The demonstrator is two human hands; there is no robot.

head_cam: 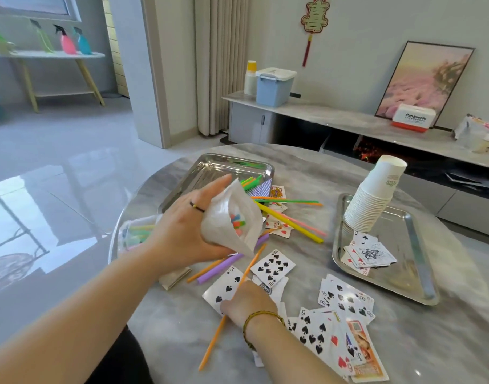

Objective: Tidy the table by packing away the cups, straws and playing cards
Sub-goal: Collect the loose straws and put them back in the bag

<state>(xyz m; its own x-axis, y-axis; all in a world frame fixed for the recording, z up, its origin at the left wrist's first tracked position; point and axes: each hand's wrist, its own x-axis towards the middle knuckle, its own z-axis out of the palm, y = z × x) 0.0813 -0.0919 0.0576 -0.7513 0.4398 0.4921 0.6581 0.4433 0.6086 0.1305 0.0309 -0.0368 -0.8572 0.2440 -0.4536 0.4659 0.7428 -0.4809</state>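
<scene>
From the head view, the left hand (182,225) is gripping a white bag (226,200) with a few straws (237,221) showing inside, while the right hand (248,303), just below it, is pinching an orange straw (210,347) over the bench (320,167). Cups (373,195) are standing stacked on a tray (423,261) right of both hands, but loose straws (290,223) beyond the bag and playing cards (273,266) around the right hand are waiting, so roughly half seems done.

Sideboard (334,117) and shelf (44,54) in the background.
Blue lidded box (273,88) at the sideboard's left end; red-and-white carton (413,117) farther right, before a leaning framed picture (423,79); spray bottles (67,41) along the shelf.
</scene>
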